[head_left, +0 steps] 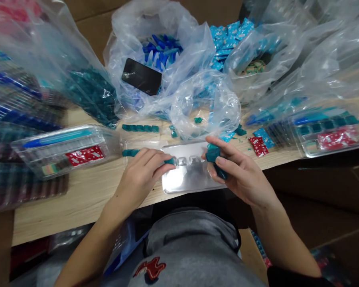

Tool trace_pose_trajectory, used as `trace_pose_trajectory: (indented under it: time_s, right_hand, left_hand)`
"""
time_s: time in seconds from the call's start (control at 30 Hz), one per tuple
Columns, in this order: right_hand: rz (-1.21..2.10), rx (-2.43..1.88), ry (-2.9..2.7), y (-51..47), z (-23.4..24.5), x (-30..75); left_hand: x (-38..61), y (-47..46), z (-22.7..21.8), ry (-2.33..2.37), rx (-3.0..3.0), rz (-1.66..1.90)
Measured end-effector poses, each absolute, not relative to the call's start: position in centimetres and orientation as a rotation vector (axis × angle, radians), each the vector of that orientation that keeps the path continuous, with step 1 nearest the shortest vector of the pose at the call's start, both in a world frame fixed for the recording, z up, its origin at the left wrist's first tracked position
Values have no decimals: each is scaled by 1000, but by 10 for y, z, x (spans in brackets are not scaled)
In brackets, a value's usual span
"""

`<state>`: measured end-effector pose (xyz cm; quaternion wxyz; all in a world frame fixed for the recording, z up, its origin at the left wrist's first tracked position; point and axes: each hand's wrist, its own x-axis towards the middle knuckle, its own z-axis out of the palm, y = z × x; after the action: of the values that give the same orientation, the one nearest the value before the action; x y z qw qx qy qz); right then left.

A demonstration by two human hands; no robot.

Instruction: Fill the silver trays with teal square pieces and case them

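My left hand (143, 167) is closed, with thumb and fingertips pinching a small teal block (169, 161) over the left part of a clear plastic tray (185, 181). The tray has a row of small square hollows and lies at the table's front edge. Over its right end, my right hand (237, 169) curls around several teal blocks (213, 154), held between thumb and fingers. A row of teal blocks (140, 128) lies behind my left hand. Another teal row (130, 153) sits in a clear tray partly hidden by that hand.
Filled clear packs (68, 147) are stacked at left, and more packs (329, 129) stand at right. Behind are plastic bags, one with blue pieces (163, 52) and a black phone (142, 76) on it. Red sachets (259, 146) lie on the wooden table (92, 199).
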<state>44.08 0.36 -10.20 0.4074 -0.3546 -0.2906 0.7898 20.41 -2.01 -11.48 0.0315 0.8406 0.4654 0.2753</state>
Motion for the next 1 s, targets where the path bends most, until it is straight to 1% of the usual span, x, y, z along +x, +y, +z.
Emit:
trace_pose_trajectory:
  time_s: [0.17,0.4,0.47,0.6,0.73,0.87,1.0]
  right_hand:
    - [1936,-892,-850,3,-108,439]
    - [1883,-985,-887,2,-109,437]
    - [1883,-962,-903,0,-107,432]
    - [1859,-871,-883,-6,-103,420]
    - [1910,-771,-862,-10,-100,411]
    - [1913,-820,-936,-11,-99,409]
    - [1756,-925,-1059,-11,-99,413]
  left_hand:
    - [200,-19,-120,1427,2707,775]
    - [197,-20,-119,1490,2643,755]
    - [204,-22,-113,1473,2518,845]
    - [228,-29,-108,1279,2144,1123]
    - [246,-33,-109,1280,2171,1299]
    - [248,-35,-102,1343,2329,1252]
    - [236,-38,-97,1321,2318,1179]
